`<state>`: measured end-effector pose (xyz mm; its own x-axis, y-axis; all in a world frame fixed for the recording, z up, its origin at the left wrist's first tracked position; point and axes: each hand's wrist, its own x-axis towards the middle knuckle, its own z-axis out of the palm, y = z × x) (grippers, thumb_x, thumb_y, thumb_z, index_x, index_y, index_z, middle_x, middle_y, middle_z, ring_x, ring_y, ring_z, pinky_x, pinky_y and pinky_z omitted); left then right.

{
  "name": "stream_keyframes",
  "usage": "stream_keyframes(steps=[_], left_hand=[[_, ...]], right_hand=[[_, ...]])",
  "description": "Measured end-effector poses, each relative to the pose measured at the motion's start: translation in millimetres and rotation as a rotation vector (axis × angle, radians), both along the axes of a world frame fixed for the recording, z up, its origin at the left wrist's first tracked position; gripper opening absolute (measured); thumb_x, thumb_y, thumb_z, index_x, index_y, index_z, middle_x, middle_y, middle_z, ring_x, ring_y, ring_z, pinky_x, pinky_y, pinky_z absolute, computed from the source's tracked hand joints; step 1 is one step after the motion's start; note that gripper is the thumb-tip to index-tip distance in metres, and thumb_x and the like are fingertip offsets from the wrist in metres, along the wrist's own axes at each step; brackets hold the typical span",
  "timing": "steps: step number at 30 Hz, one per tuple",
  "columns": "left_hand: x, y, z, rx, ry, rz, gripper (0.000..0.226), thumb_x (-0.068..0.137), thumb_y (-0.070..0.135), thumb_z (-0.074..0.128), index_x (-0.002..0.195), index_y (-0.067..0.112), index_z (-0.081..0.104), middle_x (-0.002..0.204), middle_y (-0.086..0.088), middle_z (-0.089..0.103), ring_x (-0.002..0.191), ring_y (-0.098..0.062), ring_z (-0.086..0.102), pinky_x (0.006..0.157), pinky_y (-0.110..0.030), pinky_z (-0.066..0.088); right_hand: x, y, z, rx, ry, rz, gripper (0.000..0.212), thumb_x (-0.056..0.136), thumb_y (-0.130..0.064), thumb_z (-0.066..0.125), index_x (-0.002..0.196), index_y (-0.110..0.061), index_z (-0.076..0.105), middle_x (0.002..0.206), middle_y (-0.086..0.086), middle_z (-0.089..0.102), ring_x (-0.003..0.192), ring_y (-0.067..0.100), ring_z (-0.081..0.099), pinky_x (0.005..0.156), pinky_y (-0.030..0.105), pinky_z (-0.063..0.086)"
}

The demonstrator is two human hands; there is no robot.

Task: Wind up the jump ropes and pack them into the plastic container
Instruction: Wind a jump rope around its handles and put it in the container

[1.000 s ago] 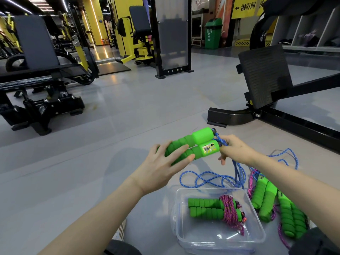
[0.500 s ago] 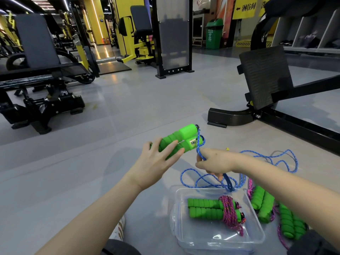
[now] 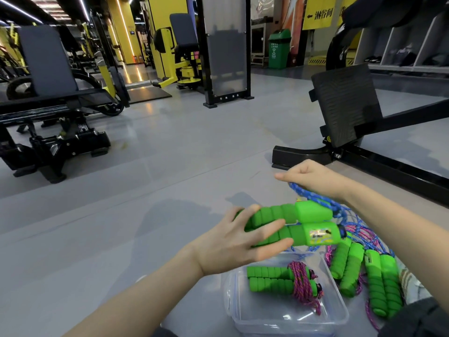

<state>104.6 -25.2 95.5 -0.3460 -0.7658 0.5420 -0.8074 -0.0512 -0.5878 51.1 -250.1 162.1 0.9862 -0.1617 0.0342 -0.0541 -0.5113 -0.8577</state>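
My left hand holds the pair of green handles side by side in the air. My fingers are spread across the ribbed foam grips and bent lightly over them, and I cannot see my thumb behind them. The handles' smooth hard-plastic ends point to my right (the lower one has a small shiny label on its flat face). My right hand is higher and farther out, with its fingers closed round the blue rope. This braided cord drops from my fist to the handle ends and then trails in loose loops over the grey floor. The plastic container sits on the floor just below my left hand; it is clear and rectangular with rounded corners and thin glossy walls. Inside it lies one wound rope, two ribbed green grips pressed together with pink-purple cord coiled tightly round their ends. Just to the right of the container, four loose handles lie in pairs on a tangle of pink and blue cord. Beyond my right hand stands a black, finely textured footplate on a metal frame.
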Motion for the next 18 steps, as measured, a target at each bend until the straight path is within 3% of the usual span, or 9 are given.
stream_keyframes(steps=[2,5,7,9,13,18], left_hand=[[-2,-5,5,-0.065,0.043,-0.020,0.035,0.097,0.017,0.049,0.130,0.028,0.045,0.133,-0.004,0.044,0.102,-0.038,0.052,0.078,-0.039,0.046],[2,-8,12,-0.143,0.072,0.034,0.038,0.097,0.013,0.043,0.132,0.028,0.045,0.134,-0.004,0.044,0.103,-0.037,0.051,0.078,-0.039,0.043],[12,-8,14,-0.183,0.079,0.126,0.043,0.094,0.009,0.042,0.133,0.027,0.043,0.135,-0.004,0.042,0.103,-0.037,0.050,0.074,-0.039,0.043],[26,-3,13,-0.203,0.084,0.227,0.049,0.090,0.002,0.041,0.133,0.025,0.043,0.134,-0.005,0.042,0.102,-0.037,0.049,0.071,-0.039,0.044],[54,19,8,-0.173,0.049,0.411,0.055,0.089,-0.003,0.019,0.132,0.021,0.044,0.131,-0.008,0.043,0.099,-0.038,0.048,0.071,-0.039,0.038],[59,29,1,-0.063,-0.014,0.443,0.057,0.089,-0.003,0.013,0.130,0.020,0.046,0.128,-0.011,0.045,0.092,-0.041,0.057,0.067,-0.041,0.046]], right_hand=[[-4,-13,-12,0.296,0.104,-0.082,0.043,0.083,-0.035,0.062,0.049,-0.017,0.041,0.039,-0.004,0.038,0.033,0.009,0.034,0.038,0.017,0.033],[-13,-15,-38,0.663,0.166,-0.202,0.032,0.087,-0.009,0.050,0.055,-0.013,0.056,0.039,0.000,0.054,0.030,0.009,0.049,0.035,0.018,0.042],[-11,-5,-49,0.711,0.095,-0.091,0.038,0.084,-0.007,0.046,0.049,-0.020,0.054,0.039,-0.005,0.042,0.029,0.008,0.034,0.036,0.020,0.034],[-6,7,-47,0.648,0.099,-0.016,0.040,0.095,-0.017,0.037,0.058,-0.018,0.050,0.044,-0.004,0.029,0.035,0.007,0.019,0.041,0.020,0.025],[-4,14,-33,0.465,0.141,-0.036,0.029,0.100,-0.021,0.032,0.084,-0.009,0.053,0.049,0.001,0.029,0.038,0.011,0.017,0.044,0.024,0.023],[-9,20,1,-0.042,0.290,0.116,0.027,0.101,-0.022,0.035,0.089,-0.008,0.054,0.048,-0.001,0.030,0.035,0.011,0.025,0.044,0.024,0.041]])
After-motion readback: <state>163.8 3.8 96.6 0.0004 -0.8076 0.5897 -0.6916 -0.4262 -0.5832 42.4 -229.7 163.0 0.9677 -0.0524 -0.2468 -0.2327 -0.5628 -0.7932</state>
